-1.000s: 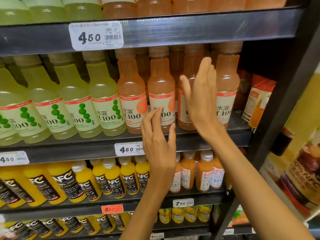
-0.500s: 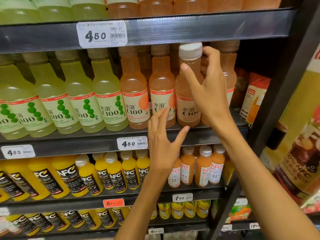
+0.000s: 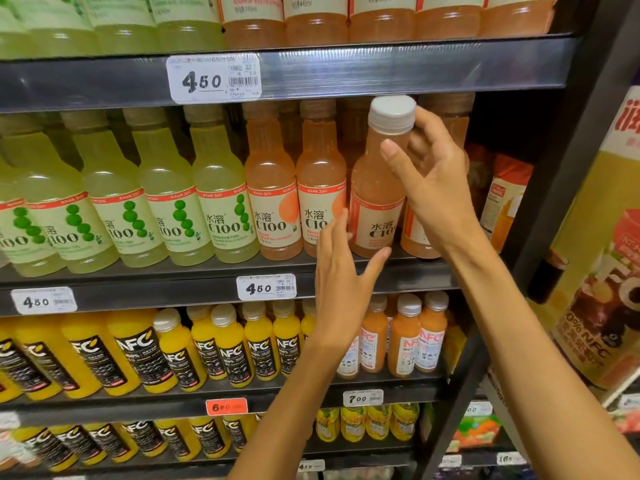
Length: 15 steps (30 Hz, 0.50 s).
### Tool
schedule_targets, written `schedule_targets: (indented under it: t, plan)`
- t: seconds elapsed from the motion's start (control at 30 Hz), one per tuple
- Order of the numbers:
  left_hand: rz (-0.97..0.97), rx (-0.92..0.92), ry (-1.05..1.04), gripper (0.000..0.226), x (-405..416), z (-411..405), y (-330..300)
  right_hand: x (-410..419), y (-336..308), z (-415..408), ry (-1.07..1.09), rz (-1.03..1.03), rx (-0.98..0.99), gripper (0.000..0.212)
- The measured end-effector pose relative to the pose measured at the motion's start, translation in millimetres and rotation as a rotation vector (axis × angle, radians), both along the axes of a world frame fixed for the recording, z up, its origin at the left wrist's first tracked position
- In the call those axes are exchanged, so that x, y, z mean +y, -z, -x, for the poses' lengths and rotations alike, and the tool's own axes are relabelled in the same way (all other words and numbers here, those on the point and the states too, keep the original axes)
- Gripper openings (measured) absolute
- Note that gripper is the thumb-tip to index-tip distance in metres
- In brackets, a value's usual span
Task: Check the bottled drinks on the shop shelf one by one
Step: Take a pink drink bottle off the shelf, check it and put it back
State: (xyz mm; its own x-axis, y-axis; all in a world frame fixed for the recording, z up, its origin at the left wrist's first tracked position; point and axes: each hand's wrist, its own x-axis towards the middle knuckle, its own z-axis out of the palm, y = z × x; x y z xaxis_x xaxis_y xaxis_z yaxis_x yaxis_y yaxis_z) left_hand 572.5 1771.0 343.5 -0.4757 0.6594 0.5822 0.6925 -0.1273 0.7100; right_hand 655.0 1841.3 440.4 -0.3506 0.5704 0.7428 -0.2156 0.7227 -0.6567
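An orange C100 bottle (image 3: 375, 188) with a white cap is tilted forward out of its row on the middle shelf (image 3: 156, 284). My right hand (image 3: 429, 178) grips its neck and shoulder, thumb in front and fingers behind. My left hand (image 3: 341, 282) is spread below it, fingers straight, thumb under the bottle's base; whether it touches the bottle I cannot tell. Two more orange C100 bottles (image 3: 273, 199) stand to the left, and green C100 bottles (image 3: 218, 199) fill the rest of the row.
The upper shelf edge (image 3: 381, 69) with a 4.50 price tag (image 3: 213, 79) sits just above the bottle's cap. Yellow NFC juice bottles (image 3: 173, 355) and small orange NFC bottles (image 3: 403, 341) fill the shelf below. A black upright post (image 3: 568, 188) and a carton (image 3: 502, 199) bound the right side.
My right hand went from lying flat against the row to gripping one orange bottle and has tipped it forward. My left hand rose toward the bottle's base.
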Motion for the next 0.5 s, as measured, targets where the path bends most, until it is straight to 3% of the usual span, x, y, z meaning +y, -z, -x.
schedule_targets:
  t: [0.1, 0.23, 0.4, 0.5]
  plan:
    - [0.003, 0.149, -0.157, 0.08, 9.1, -3.9, -4.7, 2.0, 1.0, 1.0, -0.011, -0.014, -0.021, 0.043]
    - [-0.042, 0.178, -0.323, 0.077, 17.8, -9.0, -8.7, 3.7, 1.5, 3.6, -0.004, -0.028, -0.014, 0.04]
    - [-0.131, 0.124, -0.318, 0.056, 23.5, -1.2, -3.9, 8.4, 3.0, 2.7, -0.051, -0.04, -0.011, 0.045]
    - [-0.186, 0.078, -0.285, 0.055, 23.2, -3.2, 1.0, 10.6, 1.5, 2.1, -0.084, -0.018, -0.015, 0.035]
